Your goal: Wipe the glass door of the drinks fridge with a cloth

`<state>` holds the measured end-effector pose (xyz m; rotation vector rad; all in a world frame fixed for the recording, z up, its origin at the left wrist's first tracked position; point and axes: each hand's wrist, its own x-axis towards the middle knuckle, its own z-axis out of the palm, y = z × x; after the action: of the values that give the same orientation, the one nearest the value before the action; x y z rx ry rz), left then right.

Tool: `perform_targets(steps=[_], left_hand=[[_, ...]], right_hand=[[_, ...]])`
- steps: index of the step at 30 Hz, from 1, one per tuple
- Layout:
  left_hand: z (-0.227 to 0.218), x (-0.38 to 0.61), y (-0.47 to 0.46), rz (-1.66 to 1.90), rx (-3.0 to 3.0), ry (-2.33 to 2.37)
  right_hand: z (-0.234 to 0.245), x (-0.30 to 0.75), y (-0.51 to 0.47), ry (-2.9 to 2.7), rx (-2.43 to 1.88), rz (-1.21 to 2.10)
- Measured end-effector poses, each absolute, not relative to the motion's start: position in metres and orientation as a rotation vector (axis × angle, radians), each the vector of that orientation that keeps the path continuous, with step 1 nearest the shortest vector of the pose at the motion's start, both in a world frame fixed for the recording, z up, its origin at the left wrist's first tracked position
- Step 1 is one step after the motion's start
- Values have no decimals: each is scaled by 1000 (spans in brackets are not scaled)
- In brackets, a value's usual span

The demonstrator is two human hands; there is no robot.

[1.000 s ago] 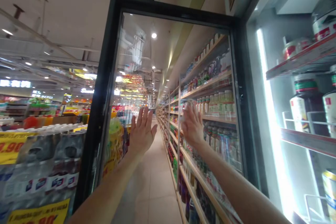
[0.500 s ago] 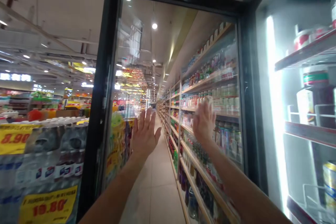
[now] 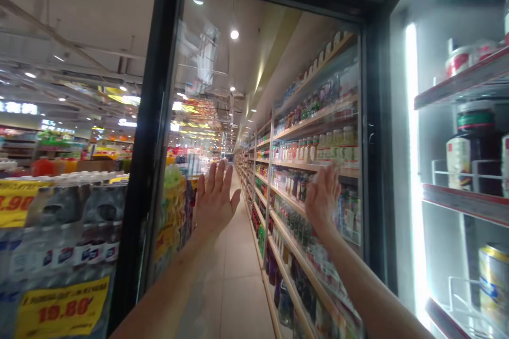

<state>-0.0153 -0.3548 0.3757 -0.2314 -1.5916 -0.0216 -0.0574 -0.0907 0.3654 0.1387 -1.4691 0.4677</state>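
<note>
My left hand [image 3: 214, 198] is raised toward the glass pane of a black-framed cooler door [image 3: 147, 127], palm outward, fingers spread and pointing up. It looks flat against the glass, though contact is hard to confirm. To the right, my right hand [image 3: 323, 198] is up at the same pane, fingers stretched upward and a little blurred. I see nothing held in either hand. The door stands swung outward from the lit cooler. Through the pane, and partly mirrored in it, are long shelves of bottles [image 3: 302, 151] and an aisle floor [image 3: 234, 254].
Inside the cooler at right, a dark bottle [image 3: 481, 143] stands behind a wire guard, with a can [image 3: 493, 280] lower down. At left are stacked packs of bottles [image 3: 63, 254] with yellow price signs [image 3: 63, 307]. A bright light strip [image 3: 415, 169] runs beside the door frame.
My right hand has moved right and slightly down across the pane. My left hand has shifted slightly left in view, fingers still spread. The view has turned a little; the door stays open.
</note>
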Motion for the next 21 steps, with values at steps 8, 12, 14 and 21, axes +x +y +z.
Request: perform_targets(steps=[8, 12, 14, 21], left_hand=[[340, -14, -351, 29, -231, -1581], [323, -10, -348, 84, -217, -1595], [323, -10, -347, 81, -209, -1596], [325, -17, -351, 95, -213, -1595]], right_hand=[[332, -41, -154, -1500, 645, 83], [329, -60, -73, -1461, 228, 300], [332, -65, -55, -1432, 49, 435], [316, -36, -169, -1538, 558, 165]])
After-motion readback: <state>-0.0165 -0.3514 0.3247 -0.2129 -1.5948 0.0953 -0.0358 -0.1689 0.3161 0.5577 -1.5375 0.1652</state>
